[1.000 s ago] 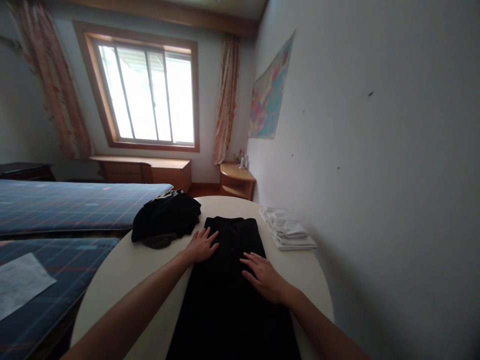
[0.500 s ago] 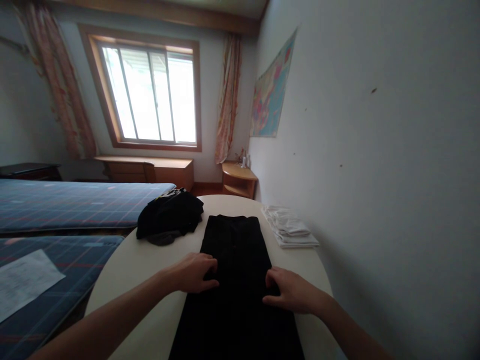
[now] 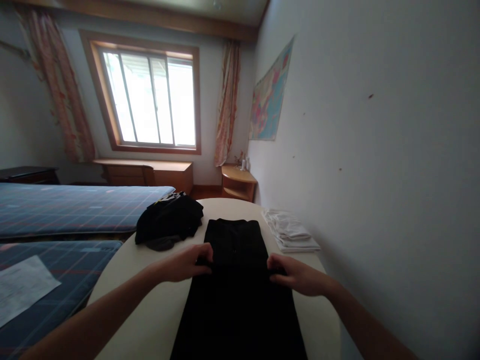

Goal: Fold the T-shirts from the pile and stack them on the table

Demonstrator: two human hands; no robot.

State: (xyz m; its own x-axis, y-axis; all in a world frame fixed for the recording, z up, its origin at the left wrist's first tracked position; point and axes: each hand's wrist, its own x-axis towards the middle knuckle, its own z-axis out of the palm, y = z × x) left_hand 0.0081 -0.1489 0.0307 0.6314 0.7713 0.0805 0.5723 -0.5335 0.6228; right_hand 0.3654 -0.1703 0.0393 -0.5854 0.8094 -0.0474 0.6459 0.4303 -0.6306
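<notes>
A long black garment (image 3: pixel 240 310) lies lengthwise before me, its far end toward the window; a small mark shows midway across that end, but the dark cloth hides whether it is a shirt or trousers. My left hand (image 3: pixel 187 262) is closed at the garment's left edge, thumb and fingers pinching the cloth. Level with it on the right edge, my right hand (image 3: pixel 296 275) pinches the cloth too. Between both hands runs a straight crosswise edge, where the near part stands slightly over the far part.
The round cream table (image 3: pixel 131 300) bears a crumpled heap of dark clothes (image 3: pixel 168 220) at left and a stack of folded white clothes (image 3: pixel 290 230) at right. A wall (image 3: pixel 393 200) rises close on the right. Plaid mattresses (image 3: pixel 82 210) and a paper sheet (image 3: pixel 26 285) are at left.
Both hands have moved a little away from me along the garment and closed on its edges. A crosswise edge of cloth now shows between them. The view has tilted up slightly.
</notes>
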